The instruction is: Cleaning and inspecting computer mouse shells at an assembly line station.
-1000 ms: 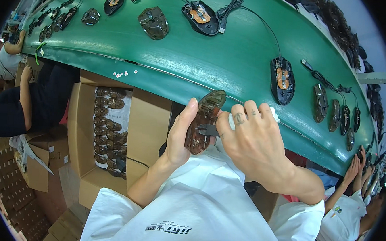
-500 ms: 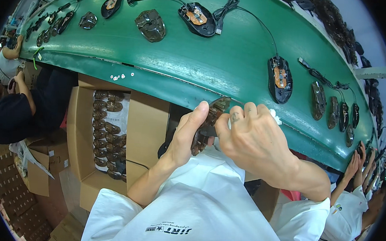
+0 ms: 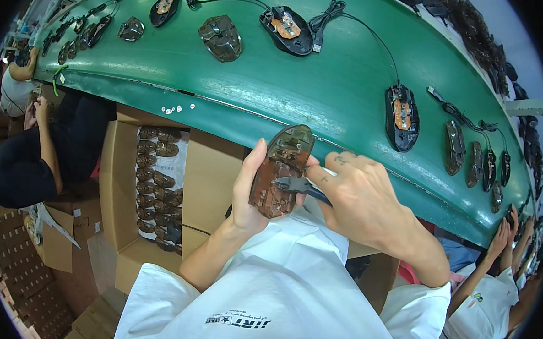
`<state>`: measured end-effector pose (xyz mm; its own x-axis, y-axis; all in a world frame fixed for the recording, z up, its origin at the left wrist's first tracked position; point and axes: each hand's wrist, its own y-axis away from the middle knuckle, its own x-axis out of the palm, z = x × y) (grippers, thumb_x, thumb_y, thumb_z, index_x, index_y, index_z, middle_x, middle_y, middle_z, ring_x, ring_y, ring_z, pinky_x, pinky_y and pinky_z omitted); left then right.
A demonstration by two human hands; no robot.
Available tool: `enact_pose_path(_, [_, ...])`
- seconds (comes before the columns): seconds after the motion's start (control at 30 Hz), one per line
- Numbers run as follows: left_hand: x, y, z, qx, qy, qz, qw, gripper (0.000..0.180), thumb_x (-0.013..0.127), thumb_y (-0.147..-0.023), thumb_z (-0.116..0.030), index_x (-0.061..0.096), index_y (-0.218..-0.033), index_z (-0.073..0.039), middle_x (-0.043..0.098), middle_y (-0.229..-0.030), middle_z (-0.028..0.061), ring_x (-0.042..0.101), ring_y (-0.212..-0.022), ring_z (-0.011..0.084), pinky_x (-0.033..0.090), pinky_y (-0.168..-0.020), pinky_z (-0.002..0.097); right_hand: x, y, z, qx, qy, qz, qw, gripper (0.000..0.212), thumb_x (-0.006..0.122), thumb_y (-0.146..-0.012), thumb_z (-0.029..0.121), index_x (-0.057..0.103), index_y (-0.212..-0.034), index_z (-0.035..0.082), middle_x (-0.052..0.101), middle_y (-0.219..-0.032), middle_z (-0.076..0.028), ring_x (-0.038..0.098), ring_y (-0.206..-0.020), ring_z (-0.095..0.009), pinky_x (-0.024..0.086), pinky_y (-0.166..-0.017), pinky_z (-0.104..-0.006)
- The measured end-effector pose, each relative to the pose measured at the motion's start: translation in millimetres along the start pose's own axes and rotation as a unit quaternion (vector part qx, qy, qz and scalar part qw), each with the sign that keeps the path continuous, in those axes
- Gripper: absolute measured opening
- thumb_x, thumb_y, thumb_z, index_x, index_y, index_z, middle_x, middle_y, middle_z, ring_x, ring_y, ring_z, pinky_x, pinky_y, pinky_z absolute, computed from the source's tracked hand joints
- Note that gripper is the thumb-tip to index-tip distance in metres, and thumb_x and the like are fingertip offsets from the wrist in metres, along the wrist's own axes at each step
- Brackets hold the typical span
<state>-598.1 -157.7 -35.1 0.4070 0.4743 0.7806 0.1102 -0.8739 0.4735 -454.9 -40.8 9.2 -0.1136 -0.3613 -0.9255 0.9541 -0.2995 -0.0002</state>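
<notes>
My left hand (image 3: 249, 196) grips a translucent brown computer mouse top shell (image 3: 283, 151) upright in front of my chest, its ribbed inner side showing. Fingers of my right hand (image 3: 367, 198) are wrapped round the dark handles of a pair of side cutters (image 3: 305, 187). The grey jaws lie across the lower middle of the shell's inside; whether they touch it I cannot tell. My right fingertips are close to the shell's right edge. Beyond, on the green conveyor belt, lies an opened black mouse base (image 3: 403, 119) with an orange circuit board.
Along the belt (image 3: 326, 104) lie another mouse base (image 3: 286, 31), a brown shell (image 3: 221, 38) and coiled cables. White bits (image 3: 178, 109) dot its near edge. Below left stands a cardboard box (image 3: 114, 184) holding several rows of shells. Co-workers sit at both sides.
The shell has turned from edge-on to show its inside. My right hand has drawn slightly right and down, and the side cutters have come into sight.
</notes>
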Motion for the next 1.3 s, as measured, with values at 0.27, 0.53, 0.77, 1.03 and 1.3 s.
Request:
enact_pose_path(0.27, [-0.5,1.1,3.9,0.034,-0.03,-0.026,0.999,0.062,0.035,-0.102,-0.052,0.061,-0.124,0.0,0.069,-0.108,0.0099,0.062,-0.072,0.0126,0.052,-0.064,0.0245,-8.0,-5.7,13.8,-0.036,0.139,-0.046,0.989,0.021,0.064,-0.076,0.008,0.065,-0.095,-0.002,0.059,-0.081,-0.015,0.051,-0.068,-0.023,0.039,-0.061,-0.0338])
enact_pose_path(0.53, [6.0,3.1,7.9,0.063,-0.073,-0.068,0.993,0.062,0.034,-0.102,-0.052,0.061,-0.124,0.0,0.069,-0.108,0.0096,0.062,-0.079,0.0119,0.052,-0.067,0.0251,-11.2,-8.2,19.9,-0.035,0.197,-0.006,0.98,0.025,0.064,-0.073,0.009,0.065,-0.097,0.002,0.055,-0.084,-0.012,0.046,-0.071,-0.023,0.037,-0.064,-0.0342])
enact_pose_path(0.77, [-0.5,0.8,6.3,0.075,-0.104,-0.03,0.991,0.063,0.033,-0.102,-0.052,0.061,-0.122,0.001,0.07,-0.105,0.0094,0.061,-0.071,0.0119,0.05,-0.061,0.025,-8.0,-5.5,21.5,-0.016,0.151,0.01,0.988,0.02,0.064,-0.071,0.008,0.063,-0.091,0.003,0.053,-0.079,-0.012,0.044,-0.065,-0.021,0.038,-0.057,-0.0325])
enact_pose_path(1.03, [-10.0,-4.8,1.1,0.056,-0.019,0.065,0.996,0.065,0.032,-0.102,-0.053,0.061,-0.119,0.004,0.07,-0.105,0.011,0.055,-0.049,0.0147,0.042,-0.038,0.0264,15.2,-2.5,17.6,-0.023,0.171,-0.082,0.982,0.02,0.065,-0.071,0.008,0.063,-0.09,0.004,0.048,-0.075,-0.009,0.043,-0.06,-0.019,0.037,-0.052,-0.0306])
enact_pose_path(1.3, [-3.7,-3.5,-0.9,0.016,0.011,0.007,1.0,0.07,0.031,-0.101,-0.056,0.062,-0.116,0.005,0.069,-0.088,0.0124,0.049,-0.041,0.0164,0.034,-0.031,0.0266,29.6,-0.1,8.6,-0.027,0.141,-0.215,0.966,0.03,0.067,-0.068,0.0,0.066,-0.097,0.004,0.048,-0.077,-0.008,0.045,-0.062,-0.021,0.039,-0.055,-0.0323])
